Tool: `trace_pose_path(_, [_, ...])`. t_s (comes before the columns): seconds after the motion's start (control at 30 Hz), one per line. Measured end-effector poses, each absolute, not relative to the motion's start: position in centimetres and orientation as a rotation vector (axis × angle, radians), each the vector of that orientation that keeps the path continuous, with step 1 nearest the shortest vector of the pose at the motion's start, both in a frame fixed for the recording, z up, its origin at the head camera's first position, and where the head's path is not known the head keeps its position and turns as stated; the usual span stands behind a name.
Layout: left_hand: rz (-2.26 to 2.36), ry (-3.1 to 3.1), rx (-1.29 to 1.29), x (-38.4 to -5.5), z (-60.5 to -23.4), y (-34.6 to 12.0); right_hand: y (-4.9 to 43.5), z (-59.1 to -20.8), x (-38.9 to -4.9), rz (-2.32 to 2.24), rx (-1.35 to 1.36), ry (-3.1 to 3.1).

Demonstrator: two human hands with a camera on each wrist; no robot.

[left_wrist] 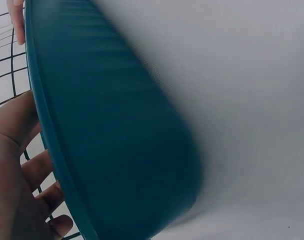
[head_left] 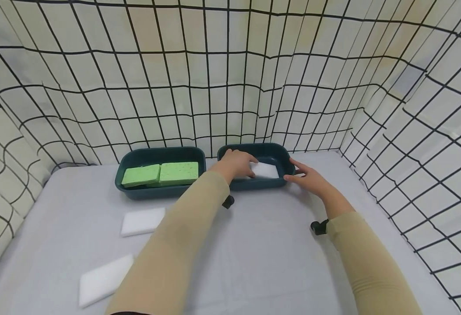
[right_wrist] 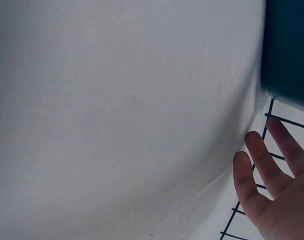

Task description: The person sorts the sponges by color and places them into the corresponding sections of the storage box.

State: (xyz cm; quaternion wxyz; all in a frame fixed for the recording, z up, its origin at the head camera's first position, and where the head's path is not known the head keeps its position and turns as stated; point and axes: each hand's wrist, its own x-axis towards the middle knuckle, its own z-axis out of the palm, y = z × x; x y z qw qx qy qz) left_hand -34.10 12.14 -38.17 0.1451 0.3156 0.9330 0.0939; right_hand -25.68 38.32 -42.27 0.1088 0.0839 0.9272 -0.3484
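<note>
Beyond tan sleeves [head_left: 171,249], with left hand [head_left: 235,164] curled round white block [head_left: 266,171], right hand [head_left: 310,180] loosely spread at tray [head_left: 259,184] — best to seat block flat.

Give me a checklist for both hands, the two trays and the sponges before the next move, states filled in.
1. Left hand clear of the right tray: not ok, it reaches inside, at the white sponge.
2. Left hand's hold on that sponge: cannot tell, its grip is unclear.
3. Right hand at the right tray's outer end: ok, though whether it steadies the tray is unclear.
4. Green sponges inside the left tray: ok, two show side by side.
5. Loose white sponges off the table: not ok, one lies before the left tray, another nearer the person.
</note>
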Motion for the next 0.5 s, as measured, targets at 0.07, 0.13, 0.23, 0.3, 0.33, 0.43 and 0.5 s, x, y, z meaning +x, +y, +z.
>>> trace_pose_path(0.07, [0.285, 2.693, 0.906, -34.0, -38.0, 11.9, 38.2, -42.3, -25.7, -1.023, 0.245, 2.725])
trace_pose_path(0.13, [0.308, 2.697, 0.910, -34.0, -37.9, 11.7, 38.1, -42.2, -25.7, -1.018, 0.247, 2.723])
trace_pose_path(0.23, [0.331, 2.705, 0.927, -34.0, -37.8, 11.4, 37.9, -42.2, -25.8, -1.004, 0.241, 2.718])
trace_pose_path(0.3, [0.340, 2.713, 0.943, -34.0, -37.7, 11.2, 37.9, -42.2, -25.8, -0.995, 0.244, 2.718])
trace_pose_path(0.33, [0.343, 2.715, 0.951, -34.0, -37.6, 11.2, 37.9, -42.2, -25.8, -0.991, 0.243, 2.720])
trace_pose_path(0.43, [0.367, 2.715, 0.969, -33.9, -37.5, 10.9, 38.0, -42.2, -25.7, -0.977, 0.245, 2.725])
trace_pose_path(0.5, [0.380, 2.711, 0.982, -33.7, -37.4, 10.6, 38.1, -42.3, -25.7, -0.972, 0.245, 2.726])
